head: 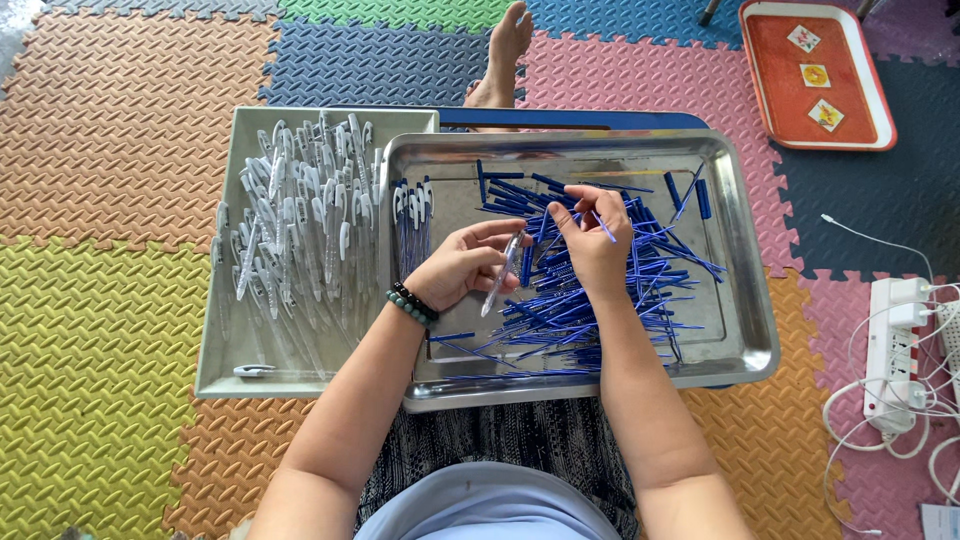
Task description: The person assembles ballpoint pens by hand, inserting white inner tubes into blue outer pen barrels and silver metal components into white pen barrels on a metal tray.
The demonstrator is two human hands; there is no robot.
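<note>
Lap: patterned dark cloth [520, 440] at the near edge, with the steel tray [745, 345] resting across it.
Left hand [455, 268]: closed around a clear pen barrel [503, 275], gripped near its lower half and held tilted over the tray; a beaded bracelet [411, 305] sits at the wrist.
Right hand [592, 245]: fingers pinched narrow on a thin blue refill [603, 227], just beside the barrel's upper end.
Handling, barrel: judged light, stiff and smooth plastic, likely slippery; a mid-length grip looks the steadiest hold.
Handling, refill: judged very light and slightly flexible; best held close to the tip to limit bending.
Refill pile [610, 300]: loose blue refills spread over the tray centre, beneath both hands.
Finished pens [412, 215]: small group at the tray's left side.
Grey tray [225, 370]: to the left, touching the steel tray, holding many clear barrels with white clips [300, 215].
Floor: coloured foam mats [100, 330]; a bare foot [505, 50] beyond the trays.
</note>
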